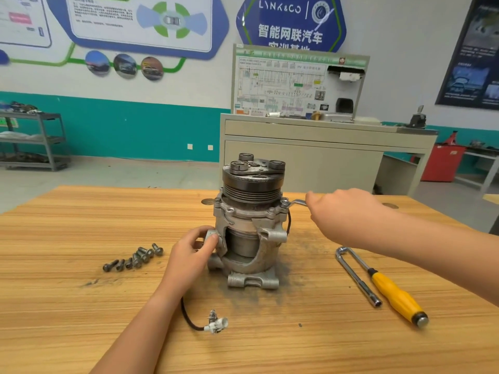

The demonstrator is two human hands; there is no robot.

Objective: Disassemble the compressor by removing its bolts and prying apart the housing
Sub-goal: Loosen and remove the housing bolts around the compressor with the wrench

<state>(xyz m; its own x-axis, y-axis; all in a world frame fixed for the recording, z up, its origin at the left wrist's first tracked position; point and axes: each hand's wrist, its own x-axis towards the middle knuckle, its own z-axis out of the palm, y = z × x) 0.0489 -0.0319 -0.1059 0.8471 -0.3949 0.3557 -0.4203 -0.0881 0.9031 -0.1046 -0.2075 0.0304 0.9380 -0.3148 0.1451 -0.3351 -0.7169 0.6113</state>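
One grey cast-metal compressor (249,233) with a black grooved pulley is standing upright in the middle of the striped wooden table (81,306). The left hand (191,255) is angling in from the lower left, fingers curling round a lug (212,237) on the housing's left side. The right hand (343,211) is extending from the right, fingers gripping a slim silver wrench (295,202) seated on a flange bolt (284,203). Loose dark bolts (135,257) are lying left; a chrome L-shaped socket wrench (356,276) and yellow-handled screwdriver (394,295), right.
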